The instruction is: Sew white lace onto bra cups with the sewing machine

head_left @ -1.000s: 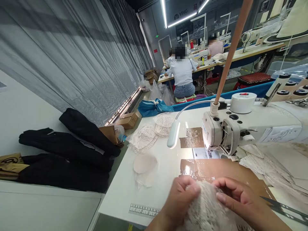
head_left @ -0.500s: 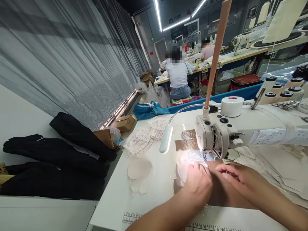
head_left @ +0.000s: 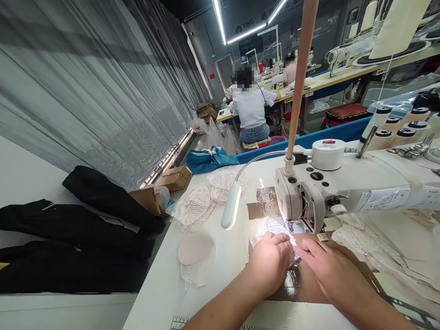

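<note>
A white lace piece (head_left: pixel 264 228) lies under the lit needle area of the sewing machine (head_left: pixel 292 195). My left hand (head_left: pixel 271 261) is closed on this lace, its fingers bent over the near edge. Close beside it, my right hand (head_left: pixel 319 259) pinches the lace's right edge, the fingertips almost meeting those of the left. Part of the lace is hidden under my fingers. A brown plate (head_left: pixel 305 284) covers the machine bed beneath both hands. The lamp (head_left: pixel 231 206) shines from the left of the needle.
Lace pieces (head_left: pixel 194 206) and a beige cup-shaped piece (head_left: pixel 195 249) lie on the table at left. More lace and fabric (head_left: pixel 388 247) are piled at right. Thread spools (head_left: pixel 405 135) and scissors (head_left: pixel 414 149) sit behind the machine. A seated person (head_left: pixel 252 110) works farther off.
My right hand has moved left from beside the machine head to the lace, meeting my left hand. The lace edge has been drawn toward the right fingertips. The view has shifted slightly.
</note>
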A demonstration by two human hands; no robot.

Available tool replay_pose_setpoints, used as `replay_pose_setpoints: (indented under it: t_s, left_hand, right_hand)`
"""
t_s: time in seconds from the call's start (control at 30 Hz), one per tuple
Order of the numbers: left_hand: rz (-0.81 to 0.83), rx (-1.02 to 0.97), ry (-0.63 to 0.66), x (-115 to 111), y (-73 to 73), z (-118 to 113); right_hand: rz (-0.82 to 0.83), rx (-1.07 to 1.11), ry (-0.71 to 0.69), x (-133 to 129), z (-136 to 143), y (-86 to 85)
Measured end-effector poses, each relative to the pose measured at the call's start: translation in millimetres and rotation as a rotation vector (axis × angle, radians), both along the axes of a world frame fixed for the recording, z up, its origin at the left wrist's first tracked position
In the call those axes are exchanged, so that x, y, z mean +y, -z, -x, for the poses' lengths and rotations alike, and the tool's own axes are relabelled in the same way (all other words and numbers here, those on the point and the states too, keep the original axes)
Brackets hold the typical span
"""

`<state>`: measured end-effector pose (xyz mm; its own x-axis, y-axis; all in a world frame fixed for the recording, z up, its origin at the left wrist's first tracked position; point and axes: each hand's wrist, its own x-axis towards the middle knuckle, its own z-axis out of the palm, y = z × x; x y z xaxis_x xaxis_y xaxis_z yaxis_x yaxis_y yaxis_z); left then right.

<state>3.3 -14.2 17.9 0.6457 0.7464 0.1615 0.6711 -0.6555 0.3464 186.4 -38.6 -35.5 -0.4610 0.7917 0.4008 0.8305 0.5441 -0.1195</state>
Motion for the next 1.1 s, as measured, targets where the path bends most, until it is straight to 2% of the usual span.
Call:
replay_pose_setpoints:
  t_s: [0.13, 0.3, 0.43, 0.6, 0.87, 1.1]
  left_hand:
    - [-0.09, 0.0, 0.042, 9.8, 15.4, -0.5]
    - [-0.082, -0.013, 0.098, 30.9, 22.8, 6.0]
    - [-0.081, -0.033, 0.151, 41.1, 23.3, 11.7]
    - [-0.073, -0.058, 0.194, 42.9, 16.0, 14.2]
    - [-0.064, -0.067, 0.027, 40.5, 21.0, 11.5]
    - [-0.033, 0.022, -0.136, 33.4, 23.0, 12.3]
  right_hand:
    - [-0.053, -0.054, 0.066, 2.2, 4.1, -1.8]
    - [-0.067, -0.11, 0.138, 8.9, 9.8, -5.8]
    - [-0.041, -0.142, 0.159, 10.9, 10.9, -5.5]
    - [-0.01, -0.169, 0.163, 8.7, 10.9, -1.8]
    - [0.052, -0.144, 0.097, 6.2, 0.8, 11.2]
    - [0.062, -0.096, 0.063, 7.1, -2.8, 9.5]
